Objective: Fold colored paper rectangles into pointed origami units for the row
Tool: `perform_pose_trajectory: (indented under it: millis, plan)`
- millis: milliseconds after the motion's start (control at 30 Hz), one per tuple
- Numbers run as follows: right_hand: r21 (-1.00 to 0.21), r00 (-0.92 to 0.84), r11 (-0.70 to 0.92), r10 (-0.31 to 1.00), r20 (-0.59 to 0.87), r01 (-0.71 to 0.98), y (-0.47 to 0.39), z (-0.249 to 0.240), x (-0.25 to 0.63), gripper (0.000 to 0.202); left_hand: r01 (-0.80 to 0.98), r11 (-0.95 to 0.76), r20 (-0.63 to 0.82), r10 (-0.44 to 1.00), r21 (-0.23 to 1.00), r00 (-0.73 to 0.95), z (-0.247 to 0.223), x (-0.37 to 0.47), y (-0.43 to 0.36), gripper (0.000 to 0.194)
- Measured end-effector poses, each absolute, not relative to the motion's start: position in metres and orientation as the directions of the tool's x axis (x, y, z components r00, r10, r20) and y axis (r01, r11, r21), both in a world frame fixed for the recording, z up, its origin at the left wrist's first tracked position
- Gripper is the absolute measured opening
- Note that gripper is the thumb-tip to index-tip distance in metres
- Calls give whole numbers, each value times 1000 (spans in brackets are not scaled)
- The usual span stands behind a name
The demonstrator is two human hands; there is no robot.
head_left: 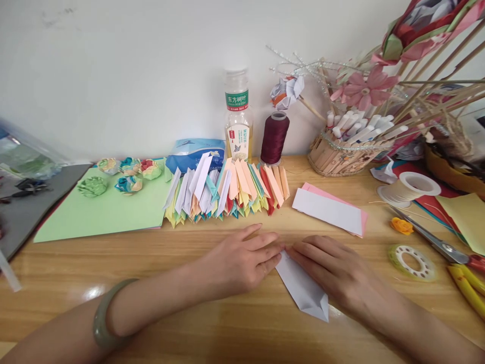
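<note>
A folded sheet of white paper (pixel 303 283) lies on the table in front of me, narrowing to a point at its far end and with a folded corner at its near end. The fingertips of my left hand (pixel 246 260) close on its narrow far tip, while the outer fingers are spread; the thumb is hidden. My right hand (pixel 333 268) covers the paper's right edge, fingers together and pressed down near the same tip. Beyond my hands stands a row of folded paper strips (pixel 223 189) in several colours.
White and pink paper strips (pixel 328 210) lie behind my right hand. Scissors (pixel 443 247), a tape roll (pixel 397 263) and a thread spool (pixel 411 187) sit right. Green sheets (pixel 113 217) hold paper flowers at left. A bottle (pixel 238 131), maroon thread (pixel 275 139) and pen basket (pixel 337 156) stand behind.
</note>
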State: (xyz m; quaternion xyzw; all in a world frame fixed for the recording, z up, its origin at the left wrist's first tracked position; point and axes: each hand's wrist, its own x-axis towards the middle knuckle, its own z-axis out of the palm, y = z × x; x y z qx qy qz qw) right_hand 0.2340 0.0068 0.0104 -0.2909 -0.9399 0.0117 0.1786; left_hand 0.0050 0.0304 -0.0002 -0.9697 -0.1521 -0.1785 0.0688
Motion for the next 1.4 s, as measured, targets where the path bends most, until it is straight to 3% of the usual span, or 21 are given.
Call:
perform_pose_trajectory:
  millis: [233,400,500,800,1033,1167,1267,1400]
  plan:
    - [-241,-756,792,609,239,561,11,13,253,35,329,-943,377,286,-54,881,1,6,31,22]
    - [-266,-651,739,672,353,619,18,24,272,26,371,-922,490,274,-111,827,4,-1,22,16]
    - [-344,-614,685,728,306,642,15,31,272,20,396,-906,548,257,-150,796,4,-4,15,17]
    - [-461,-683,647,722,112,608,13,25,257,18,419,-905,500,397,73,770,5,1,17,17]
    - [-400,-710,709,682,177,581,14,13,260,17,446,-891,521,418,78,744,5,5,18,16]
    - [-432,-662,662,728,178,612,13,12,255,20,484,-834,537,544,264,644,4,8,15,15]
    - [-514,-571,563,805,162,648,13,8,250,20,512,-720,451,694,470,562,5,10,14,15]
    - [-557,-422,427,895,146,712,13,3,242,16,586,-551,301,828,595,473,7,13,14,9]
